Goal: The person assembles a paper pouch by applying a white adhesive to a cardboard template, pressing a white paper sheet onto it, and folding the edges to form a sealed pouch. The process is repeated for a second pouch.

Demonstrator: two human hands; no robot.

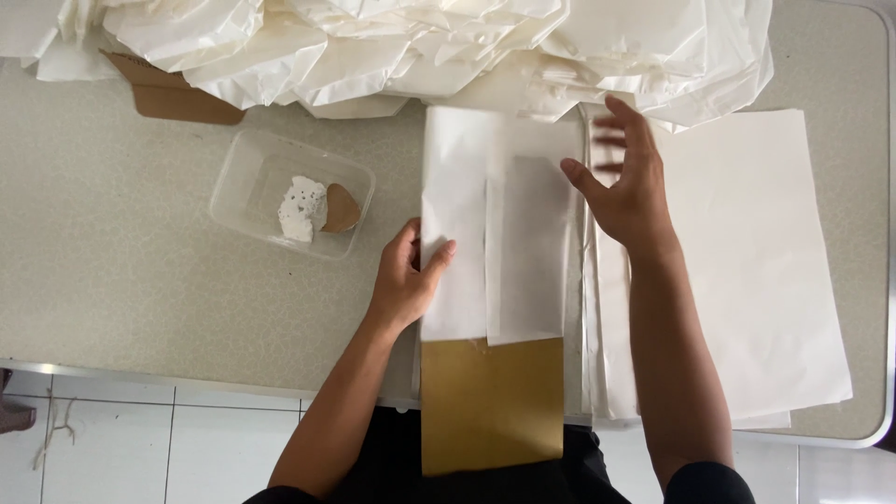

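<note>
Presently: folded white paper sheet (pixel 485 224) over gold board (pixel 492 406), centre frame; left hand (pixel 408 280) pinches its left edge, right hand (pixel 627 182) spread open, empty. Left flap folded; right side unfolded. Flat sheet stack (pixel 765 280) right.

Place: this is looking like a small craft or packing workshop, a spot for handwork with paper.
Worktop (pixel 121 280): a speckled pale surface with a metal rim is carrying everything.
Paper stock: a crumpled heap of white tissue (pixel 373 47) is piling up along the far edge, and a stack of flat white sheets (pixel 756 271) is lying at the right.
Supplies: a clear plastic tray (pixel 291 193) is holding a white lump of paste and a brown scraper.
Scrap: a cardboard piece (pixel 173 93) is lying by the heap.
Floor (pixel 168 439): white tiles are showing below.
</note>
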